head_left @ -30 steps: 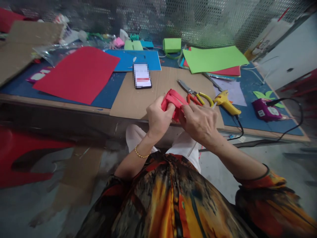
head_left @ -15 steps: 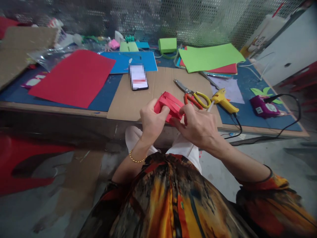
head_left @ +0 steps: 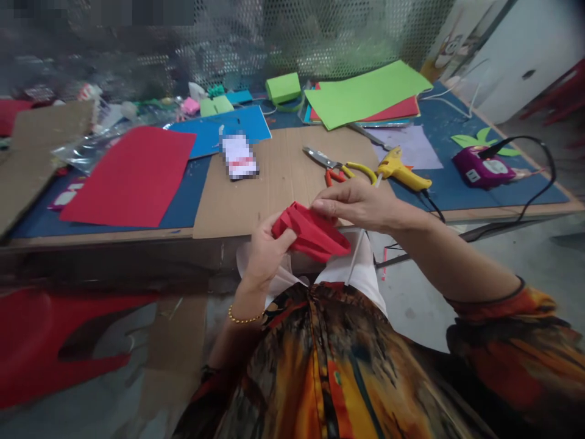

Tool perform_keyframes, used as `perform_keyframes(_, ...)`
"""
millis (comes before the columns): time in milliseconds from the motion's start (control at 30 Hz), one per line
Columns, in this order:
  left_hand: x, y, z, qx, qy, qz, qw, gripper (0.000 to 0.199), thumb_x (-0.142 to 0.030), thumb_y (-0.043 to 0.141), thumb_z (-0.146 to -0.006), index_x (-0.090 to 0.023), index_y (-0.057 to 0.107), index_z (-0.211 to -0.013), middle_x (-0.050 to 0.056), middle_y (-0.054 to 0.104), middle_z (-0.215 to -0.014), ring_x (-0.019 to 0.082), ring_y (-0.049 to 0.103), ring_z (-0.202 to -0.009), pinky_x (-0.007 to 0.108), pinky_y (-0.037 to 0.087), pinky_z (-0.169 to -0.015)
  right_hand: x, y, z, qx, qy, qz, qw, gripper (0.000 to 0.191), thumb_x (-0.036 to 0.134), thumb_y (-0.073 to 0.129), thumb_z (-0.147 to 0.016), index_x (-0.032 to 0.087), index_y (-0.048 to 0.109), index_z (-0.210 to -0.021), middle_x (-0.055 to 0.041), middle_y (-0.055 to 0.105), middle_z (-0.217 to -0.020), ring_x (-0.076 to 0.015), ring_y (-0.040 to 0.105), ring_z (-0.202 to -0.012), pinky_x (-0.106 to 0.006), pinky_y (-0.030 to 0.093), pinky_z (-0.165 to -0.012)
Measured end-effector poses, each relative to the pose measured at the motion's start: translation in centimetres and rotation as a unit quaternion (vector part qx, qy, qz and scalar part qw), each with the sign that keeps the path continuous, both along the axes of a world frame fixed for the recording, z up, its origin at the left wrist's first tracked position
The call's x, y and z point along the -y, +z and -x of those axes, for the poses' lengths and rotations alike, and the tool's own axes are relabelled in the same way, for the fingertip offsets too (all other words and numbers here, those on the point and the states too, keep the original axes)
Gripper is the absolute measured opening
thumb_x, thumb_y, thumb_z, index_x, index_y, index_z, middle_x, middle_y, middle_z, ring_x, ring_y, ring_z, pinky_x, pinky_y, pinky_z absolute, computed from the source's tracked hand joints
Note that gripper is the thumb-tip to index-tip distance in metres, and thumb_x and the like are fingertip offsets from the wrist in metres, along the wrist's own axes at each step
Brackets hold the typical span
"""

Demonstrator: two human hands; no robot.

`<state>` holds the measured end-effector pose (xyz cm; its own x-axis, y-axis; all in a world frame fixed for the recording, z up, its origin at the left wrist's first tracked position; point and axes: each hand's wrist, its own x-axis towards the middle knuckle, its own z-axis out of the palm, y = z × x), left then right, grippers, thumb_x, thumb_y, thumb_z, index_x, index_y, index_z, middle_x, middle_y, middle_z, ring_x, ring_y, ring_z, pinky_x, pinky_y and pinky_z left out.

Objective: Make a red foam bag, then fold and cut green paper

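Well, my left hand [head_left: 264,250] has the red paper [head_left: 315,235] gripped, thumb on top and the fingers wrapped mostly out of sight below. My right hand [head_left: 351,204] comes in over the table's front edge with its thumb and forefinger drawn narrow at the paper's upper edge; whether any paper is caught between them I cannot tell. The paper is creased into folds and sits in front of me, above my lap, overlapping the near edge of the cardboard [head_left: 256,195] in my view. Just beyond my right hand the scissors [head_left: 324,160] lie on that cardboard, handles partly behind my fingers, and to their right is the yellow glue gun [head_left: 404,171], its black cord trailing down past the table [head_left: 185,207]. The phone [head_left: 239,156] rests on the cardboard's far left part, its screen blurred out. Left of it are the red sheet [head_left: 130,180] and the blue sheet [head_left: 251,122]; the green sheet [head_left: 365,94] tops a stack at the back, near the green box [head_left: 282,90].
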<state>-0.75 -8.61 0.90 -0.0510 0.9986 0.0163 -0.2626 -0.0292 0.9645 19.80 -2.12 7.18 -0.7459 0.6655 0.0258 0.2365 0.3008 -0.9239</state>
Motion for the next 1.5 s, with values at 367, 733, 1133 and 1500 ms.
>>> perform_keyframes(367,0.4,-0.7,0.4,0.015,-0.085,0.030,0.996,0.054,-0.059,0.102,-0.068,-0.018,0.076,-0.090,-0.006,0.066,-0.062,0.006,0.054,-0.040,0.016,0.046,-0.037,0.7,-1.0,0.4,-0.047,-0.061,0.146,0.986,0.048,0.063,0.091,-0.077,0.019,0.074,-0.083,0.0023,0.065,-0.067,-0.0104,0.055,-0.062,-0.025,0.044,-0.056)
perform_keyframes(733,0.6,-0.5,0.2,-0.005,-0.103,0.028,0.994,0.057,-0.065,0.099,-0.071,-0.017,0.074,-0.092,-0.006,0.063,-0.060,0.007,0.055,-0.040,0.017,0.044,-0.039,0.4,-1.1,-0.2,-0.032,-0.064,0.164,0.984,0.038,0.052,0.091,-0.082,0.017,0.076,-0.084,0.0020,0.064,-0.069,-0.0099,0.056,-0.066,-0.024,0.046,-0.059)
perform_keyframes(1133,0.9,0.0,-0.4,-0.055,-0.071,0.024,0.996,0.040,-0.052,0.094,-0.076,-0.020,0.073,-0.086,-0.004,0.061,-0.060,0.008,0.049,-0.042,0.021,0.042,-0.038,0.1,-1.4,-0.3,-0.008,-0.030,0.034,0.999,0.045,0.063,0.074,-0.095,0.019,0.073,-0.085,0.0004,0.065,-0.072,-0.0116,0.055,-0.066,-0.027,0.043,-0.060)
perform_keyframes(1500,0.8,-0.5,-1.1,-0.170,0.048,-0.041,0.983,0.024,-0.040,0.085,-0.082,-0.021,0.072,-0.087,-0.006,0.058,-0.061,0.008,0.047,-0.047,0.020,0.038,-0.044,3.5,-1.5,1.7,0.072,-0.135,-0.276,0.949,0.025,0.040,0.070,-0.101,0.018,0.074,-0.092,-0.0056,0.070,-0.086,-0.0150,0.055,-0.073,-0.030,0.035,-0.068)
